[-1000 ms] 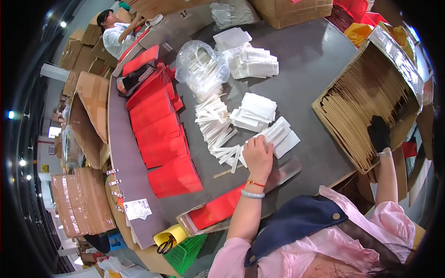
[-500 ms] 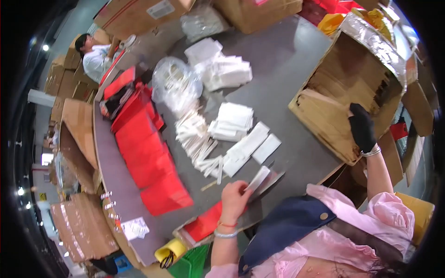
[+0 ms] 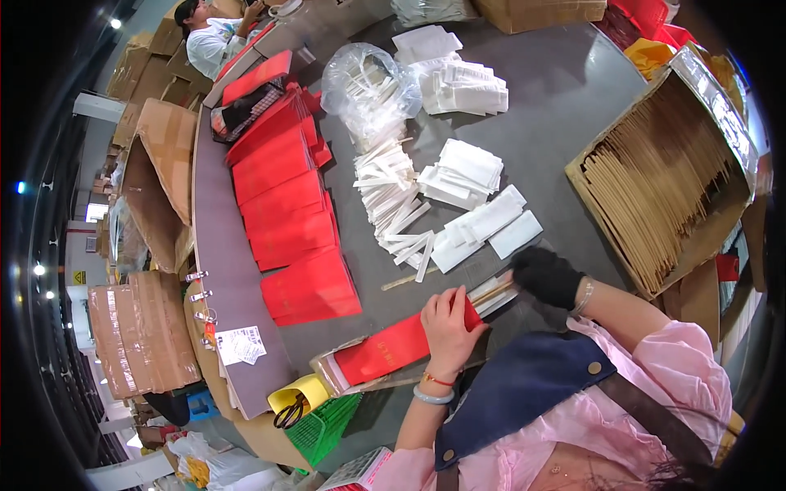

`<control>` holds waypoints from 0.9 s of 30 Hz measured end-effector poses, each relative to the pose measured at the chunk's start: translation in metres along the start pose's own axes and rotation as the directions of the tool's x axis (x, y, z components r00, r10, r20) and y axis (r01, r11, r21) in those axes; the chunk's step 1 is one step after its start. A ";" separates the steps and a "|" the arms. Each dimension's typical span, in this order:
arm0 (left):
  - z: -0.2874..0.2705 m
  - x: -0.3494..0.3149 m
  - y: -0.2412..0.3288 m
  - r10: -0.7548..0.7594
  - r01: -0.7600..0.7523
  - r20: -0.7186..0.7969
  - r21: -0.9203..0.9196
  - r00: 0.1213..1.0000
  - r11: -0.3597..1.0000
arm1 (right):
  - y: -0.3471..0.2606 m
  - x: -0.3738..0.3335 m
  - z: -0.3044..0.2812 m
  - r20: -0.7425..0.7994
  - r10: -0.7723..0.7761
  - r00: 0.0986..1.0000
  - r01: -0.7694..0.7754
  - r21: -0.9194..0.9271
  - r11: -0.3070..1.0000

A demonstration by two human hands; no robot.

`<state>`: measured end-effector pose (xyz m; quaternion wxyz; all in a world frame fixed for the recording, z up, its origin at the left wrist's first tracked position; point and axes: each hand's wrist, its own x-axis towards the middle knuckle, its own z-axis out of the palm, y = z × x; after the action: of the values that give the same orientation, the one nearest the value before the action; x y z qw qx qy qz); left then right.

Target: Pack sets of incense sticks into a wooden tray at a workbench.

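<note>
My left hand is closed at the open end of a red paper sleeve, which lies in a shallow cardboard tray by the table's near edge. Slim white and brown pieces stick out to the right of that hand. My right hand, in a black glove, has its fingers closed round their outer end; its fingertips are partly hidden. Just beyond lie flat white packets and loose narrow white strips. Overlapping red sleeves form a row to the left.
An open carton full of thin brown pieces stands at right. A clear plastic bag of white strips and more white packets lie farther back. A yellow holder with black scissors hangs beside a green basket. Another person sits far left.
My right hand has come from the carton to the slim pieces beside my left hand. My left hand has shifted from holding a white packet to the sleeve's end. The whole view has swung.
</note>
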<state>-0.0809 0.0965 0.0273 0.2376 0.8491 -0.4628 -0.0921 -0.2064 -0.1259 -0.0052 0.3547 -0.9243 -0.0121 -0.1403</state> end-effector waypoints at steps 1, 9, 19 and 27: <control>0.000 0.000 -0.002 0.008 -0.008 0.016 0.015 1.000 1.000 | 0.019 -0.015 -0.002 -0.040 0.117 0.992 -0.121 -0.086 0.989; 0.007 0.021 0.002 0.068 -0.065 0.076 -0.043 0.995 0.997 | -0.039 0.025 0.040 0.184 0.271 0.945 -0.325 0.417 0.849; -0.115 0.063 -0.012 0.153 -0.190 0.328 0.085 0.932 0.978 | -0.025 0.010 -0.057 -0.024 0.198 0.980 -0.198 -0.246 0.949; -0.024 -0.003 -0.039 -0.319 0.342 -0.175 0.123 0.932 0.932 | -0.037 0.011 -0.054 0.014 0.254 0.967 -0.231 -0.368 0.901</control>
<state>-0.0442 0.1243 0.0284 0.1881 0.9349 -0.2993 -0.0306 -0.2142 -0.1347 0.0600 0.1919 -0.9720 0.1181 -0.0663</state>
